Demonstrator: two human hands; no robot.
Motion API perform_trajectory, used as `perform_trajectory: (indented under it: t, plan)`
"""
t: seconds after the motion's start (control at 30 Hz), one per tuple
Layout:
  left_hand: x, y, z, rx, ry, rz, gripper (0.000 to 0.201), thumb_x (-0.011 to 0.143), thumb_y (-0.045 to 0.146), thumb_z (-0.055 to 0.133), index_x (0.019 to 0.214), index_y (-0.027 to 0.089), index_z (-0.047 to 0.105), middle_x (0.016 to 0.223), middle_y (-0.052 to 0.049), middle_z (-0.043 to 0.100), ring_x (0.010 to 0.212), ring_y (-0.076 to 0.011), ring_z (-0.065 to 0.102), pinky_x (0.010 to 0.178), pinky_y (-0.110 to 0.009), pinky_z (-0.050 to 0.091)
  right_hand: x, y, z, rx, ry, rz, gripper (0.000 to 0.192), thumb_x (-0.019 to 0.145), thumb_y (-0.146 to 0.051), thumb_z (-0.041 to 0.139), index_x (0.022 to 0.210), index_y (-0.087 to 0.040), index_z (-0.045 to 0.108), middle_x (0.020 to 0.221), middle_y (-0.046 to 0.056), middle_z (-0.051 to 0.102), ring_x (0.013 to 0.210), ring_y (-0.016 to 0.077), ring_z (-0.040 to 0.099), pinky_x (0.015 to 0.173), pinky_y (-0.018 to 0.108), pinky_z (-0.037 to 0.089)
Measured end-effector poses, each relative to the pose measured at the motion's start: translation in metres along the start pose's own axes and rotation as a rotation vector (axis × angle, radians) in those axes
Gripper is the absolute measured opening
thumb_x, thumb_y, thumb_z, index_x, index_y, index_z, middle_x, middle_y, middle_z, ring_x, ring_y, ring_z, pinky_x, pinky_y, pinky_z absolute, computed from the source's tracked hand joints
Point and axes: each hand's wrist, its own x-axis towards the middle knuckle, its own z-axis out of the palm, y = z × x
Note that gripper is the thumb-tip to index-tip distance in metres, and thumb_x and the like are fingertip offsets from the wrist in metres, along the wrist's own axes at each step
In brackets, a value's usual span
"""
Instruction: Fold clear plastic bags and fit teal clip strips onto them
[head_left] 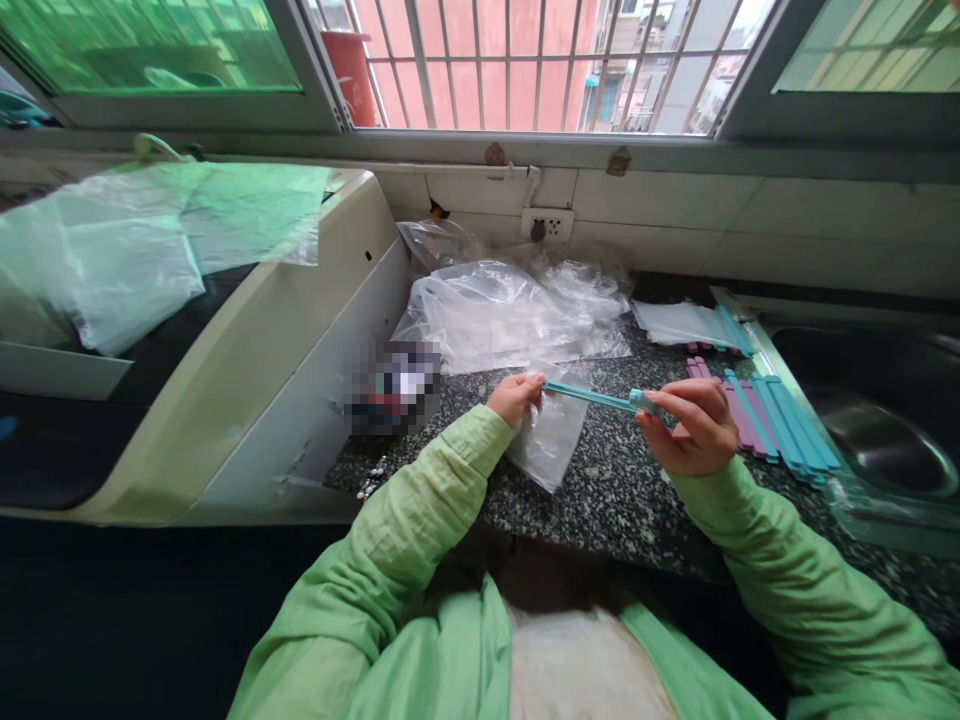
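My left hand point(514, 396) pinches the top edge of a small clear plastic bag point(550, 440) that hangs down over the speckled granite counter point(600, 490). A teal sealing clip point(600, 398) runs along the bag's top edge. My right hand point(694, 425) grips the clip's right end. Both arms wear light green sleeves.
A heap of clear plastic bags point(510, 310) lies behind the hands. Teal and pink clips point(772, 425) lie in a row to the right, beside a steel sink point(885, 440). More bags with clips point(686, 325) sit farther back. A cream appliance point(247, 340) stands at left, with a wall socket point(547, 226) under the window.
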Motion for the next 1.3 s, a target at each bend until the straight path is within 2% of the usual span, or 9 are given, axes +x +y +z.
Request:
perform_trajectory:
  t: [0.3,0.87,1.1,1.3]
  plan:
    - [0.002,-0.002,-0.001,-0.018,0.029,0.008,0.037,0.069,0.037,0.062,0.044,0.012,0.053,0.036,0.003,0.041,0.038,-0.0050,0.035,0.045,-0.022,0.026,-0.001,0.007,-0.001,0.000,0.068,-0.010,0.031,0.068,-0.016,0.064,0.096,-0.025,0.058,0.078,0.001,0.056,0.068,0.0137,0.052,0.060,0.030,0.044]
    - [0.002,-0.001,-0.002,-0.047,0.057,0.019,0.034,0.066,0.037,0.064,0.044,0.012,0.055,0.037,0.002,0.043,0.038,-0.0055,0.036,0.045,-0.022,0.026,-0.008,0.018,-0.005,-0.015,0.089,0.021,0.026,0.067,-0.019,0.064,0.091,-0.024,0.056,0.080,0.001,0.058,0.069,0.0148,0.053,0.063,0.032,0.045]
    - [0.005,-0.005,-0.005,-0.082,0.062,0.045,0.034,0.064,0.037,0.065,0.044,0.013,0.054,0.037,0.003,0.043,0.039,-0.0055,0.035,0.045,-0.022,0.026,-0.009,0.018,-0.004,-0.054,0.129,0.039,0.018,0.070,-0.024,0.062,0.088,-0.023,0.061,0.078,0.003,0.058,0.069,0.0159,0.053,0.061,0.032,0.045]
    - [0.003,0.000,-0.003,-0.089,0.082,0.049,0.031,0.068,0.032,0.062,0.045,0.013,0.056,0.038,0.003,0.043,0.040,-0.0057,0.035,0.047,-0.022,0.027,-0.004,0.016,-0.007,-0.086,0.140,0.081,0.014,0.071,-0.028,0.060,0.083,-0.021,0.062,0.076,0.003,0.057,0.068,0.0160,0.053,0.061,0.033,0.045]
